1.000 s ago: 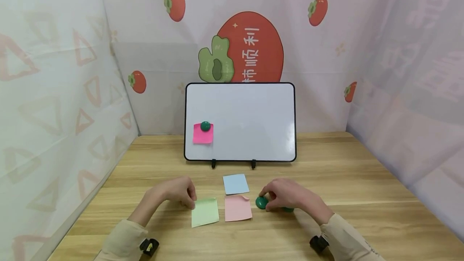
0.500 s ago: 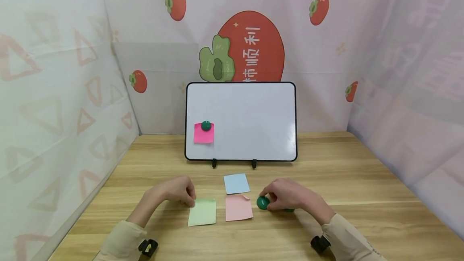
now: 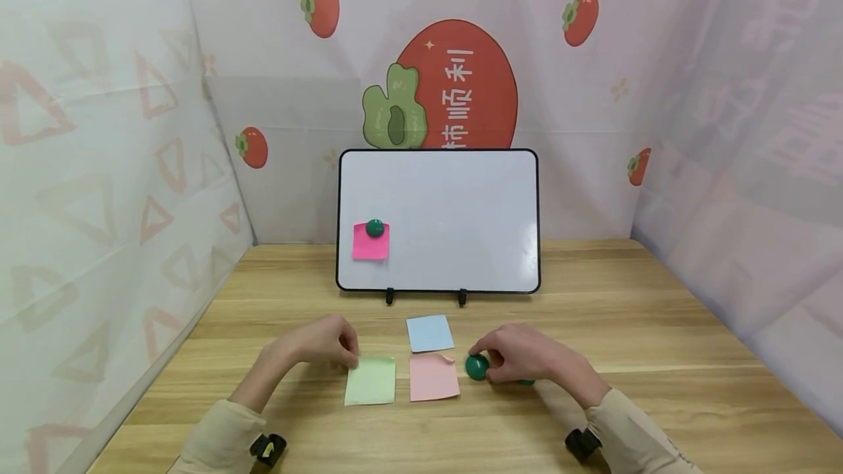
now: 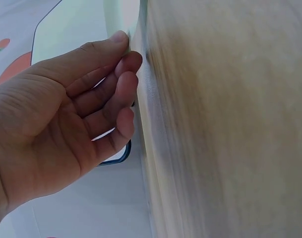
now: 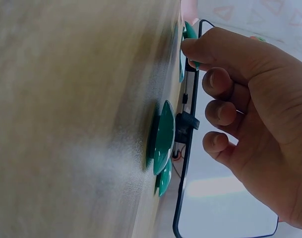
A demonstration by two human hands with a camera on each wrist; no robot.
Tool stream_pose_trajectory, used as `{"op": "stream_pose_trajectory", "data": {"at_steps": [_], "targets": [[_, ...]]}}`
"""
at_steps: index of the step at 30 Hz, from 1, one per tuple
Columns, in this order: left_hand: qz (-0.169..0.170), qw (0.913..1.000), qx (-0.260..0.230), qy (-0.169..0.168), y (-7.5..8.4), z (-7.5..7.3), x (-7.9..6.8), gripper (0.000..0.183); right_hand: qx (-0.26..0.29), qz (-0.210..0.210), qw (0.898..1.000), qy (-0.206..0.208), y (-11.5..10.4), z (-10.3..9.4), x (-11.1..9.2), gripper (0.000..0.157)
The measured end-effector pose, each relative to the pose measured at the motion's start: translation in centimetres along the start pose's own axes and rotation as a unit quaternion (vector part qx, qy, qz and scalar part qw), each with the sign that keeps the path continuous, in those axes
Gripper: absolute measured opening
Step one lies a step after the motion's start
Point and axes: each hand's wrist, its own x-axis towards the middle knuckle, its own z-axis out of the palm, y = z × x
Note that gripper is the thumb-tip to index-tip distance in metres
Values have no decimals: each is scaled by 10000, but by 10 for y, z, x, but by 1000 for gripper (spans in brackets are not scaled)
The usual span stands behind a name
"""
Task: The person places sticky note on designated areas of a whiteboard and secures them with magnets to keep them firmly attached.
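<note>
On the near half of the bench point(image 3: 369, 441), left of its middle: light-green sticky note point(image 3: 371, 382). Left hand point(image 3: 331, 342), on the side toward the bench's left edge, has its grip pinched on the note's far-left corner, thumb against forefinger; other fingers loosely bent. Right of that note, apart from it: pale-pink sticky note point(image 3: 434, 379), far edge curled. Pale-blue sticky note point(image 3: 430, 333) just beyond, toward the bench's far edge.

Right hand point(image 3: 516, 353), on the side toward the bench's right edge: grip clamped by thumb and finger on a green domed magnet point(image 3: 477, 366); whether that is clear of the wood I cannot tell. Two spare magnets point(image 5: 164, 141) on the bench beneath the palm.

Near the bench's far edge: whiteboard point(image 3: 454, 218), upright on black feet point(image 3: 390, 297). Hot-pink sticky note point(image 3: 370, 247) at its lower left, pinned by a dark-green magnet point(image 3: 375, 228).
</note>
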Motion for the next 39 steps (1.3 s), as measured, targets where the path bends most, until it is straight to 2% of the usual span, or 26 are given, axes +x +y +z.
{"op": "stream_pose_trajectory", "data": {"at_steps": [8, 14, 20, 32, 39], "targets": [[349, 9991, 160, 199, -5, -3, 5, 11, -84, -77, 9999, 116, 0, -1, -1, 32], [568, 9976, -26, 402, -7, -7, 9, 4, -156, -44, 9996, 228, 1, -1, -1, 33], [737, 9948, -78, 703, -7, -9, 13, 7, -151, -50, 9994, 310, 1, -1, 0, 33], [563, 9905, -180, 1238, -6, -10, 22, 9, -152, -123, 9992, 347, 0, -3, 0, 31], [669, 9863, -227, 1489, -3, -15, 32, 9, -152, -217, 9989, 380, -2, -4, 0, 31]]}}
